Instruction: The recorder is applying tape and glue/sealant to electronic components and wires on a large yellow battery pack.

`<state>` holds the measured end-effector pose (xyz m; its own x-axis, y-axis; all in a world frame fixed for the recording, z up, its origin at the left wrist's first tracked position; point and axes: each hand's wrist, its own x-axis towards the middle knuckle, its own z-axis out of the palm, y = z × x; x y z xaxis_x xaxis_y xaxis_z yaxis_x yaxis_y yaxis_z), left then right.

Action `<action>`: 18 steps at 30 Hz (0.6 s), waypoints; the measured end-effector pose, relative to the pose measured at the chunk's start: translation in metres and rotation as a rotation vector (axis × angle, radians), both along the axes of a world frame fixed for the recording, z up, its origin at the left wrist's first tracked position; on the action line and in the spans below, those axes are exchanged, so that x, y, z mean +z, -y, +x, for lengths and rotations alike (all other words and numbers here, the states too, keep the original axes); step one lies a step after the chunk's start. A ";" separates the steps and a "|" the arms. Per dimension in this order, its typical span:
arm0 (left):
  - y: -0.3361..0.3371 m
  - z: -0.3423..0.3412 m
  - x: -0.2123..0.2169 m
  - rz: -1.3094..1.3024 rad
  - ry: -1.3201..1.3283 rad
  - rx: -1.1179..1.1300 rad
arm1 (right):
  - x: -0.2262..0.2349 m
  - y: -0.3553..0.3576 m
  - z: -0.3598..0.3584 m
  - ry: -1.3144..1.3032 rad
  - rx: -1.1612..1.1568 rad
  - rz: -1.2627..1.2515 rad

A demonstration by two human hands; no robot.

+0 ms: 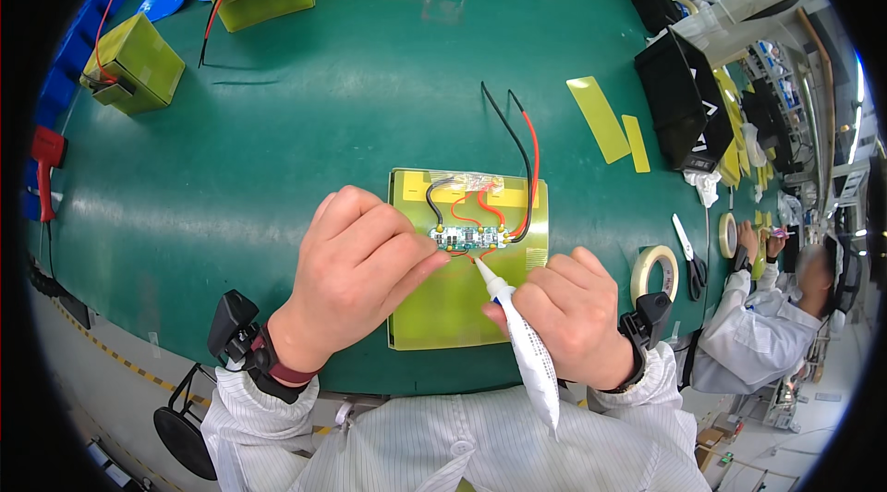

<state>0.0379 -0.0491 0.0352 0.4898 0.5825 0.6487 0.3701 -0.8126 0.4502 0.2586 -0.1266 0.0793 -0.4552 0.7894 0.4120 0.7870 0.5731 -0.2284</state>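
A yellow-wrapped battery pack [434, 307] lies flat in front of me. Across its upper half is a narrow green circuit board [468, 238] with soldered red and black wires. My left hand [356, 270] is closed, thumb and forefinger pinched at the board's left end. In my right hand [568, 312] is a white squeeze tube [531, 353], gripped near its neck and tilted. Its pointed nozzle reaches the board's lower edge by a thin red wire; whether anything comes out is too small to tell. Longer red and black leads [531, 145] loop up from the board's right end.
Farther off stand more yellow packs [143, 67] with leads. To the right are yellow strips [599, 118], a black bin [679, 99], a tape roll [653, 272] and scissors [690, 256]. A red heat gun [46, 169] sits far left. A co-worker [762, 326] sits at right.
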 end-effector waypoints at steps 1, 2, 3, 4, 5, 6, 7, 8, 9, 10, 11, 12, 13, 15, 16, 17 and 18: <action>0.000 0.000 0.001 0.000 0.000 0.000 | 0.000 0.000 0.001 0.001 -0.001 0.001; 0.000 0.000 0.001 0.001 0.001 -0.001 | -0.001 -0.001 0.002 -0.015 0.018 0.002; 0.000 0.001 0.002 0.008 0.008 0.000 | -0.001 -0.002 0.003 -0.032 0.038 0.004; 0.000 0.001 0.002 0.011 0.012 0.004 | -0.002 -0.003 0.003 -0.033 0.040 0.001; 0.000 0.001 0.001 0.009 0.011 0.006 | -0.004 -0.004 0.003 -0.056 0.040 0.008; -0.001 0.001 0.000 0.012 0.016 0.004 | -0.005 -0.005 0.003 -0.079 0.040 0.014; 0.000 0.001 0.000 0.018 0.022 0.002 | -0.007 -0.006 0.004 -0.078 0.043 0.013; 0.000 0.001 0.000 0.018 0.024 0.005 | -0.009 -0.007 0.004 -0.106 0.051 0.025; 0.001 0.001 0.000 0.020 0.029 0.003 | -0.010 -0.007 0.004 -0.134 0.058 0.036; 0.001 0.001 0.000 0.022 0.034 0.002 | -0.010 -0.008 0.004 -0.133 0.061 0.036; 0.001 0.001 -0.001 0.022 0.036 0.004 | -0.010 -0.009 0.003 -0.150 0.082 0.036; 0.002 0.001 -0.001 0.022 0.040 0.002 | -0.010 -0.010 0.003 -0.167 0.102 0.036; 0.002 0.000 -0.001 0.023 0.045 0.001 | -0.011 -0.012 0.005 -0.167 0.104 0.035; 0.000 0.000 -0.001 0.024 0.039 0.000 | -0.013 -0.016 0.009 -0.219 0.131 -0.025; 0.002 0.000 -0.001 0.018 0.035 -0.009 | -0.012 -0.017 0.009 -0.219 0.125 -0.037; 0.001 0.001 0.000 0.005 0.034 -0.014 | -0.013 -0.021 0.009 -0.263 0.115 -0.033; -0.001 0.002 0.001 0.016 0.040 -0.018 | -0.013 -0.022 0.010 -0.307 0.103 -0.030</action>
<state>0.0402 -0.0479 0.0363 0.4733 0.5636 0.6770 0.3375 -0.8259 0.4516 0.2684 -0.1048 0.0664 -0.3916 0.7595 0.5194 0.6172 0.6355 -0.4639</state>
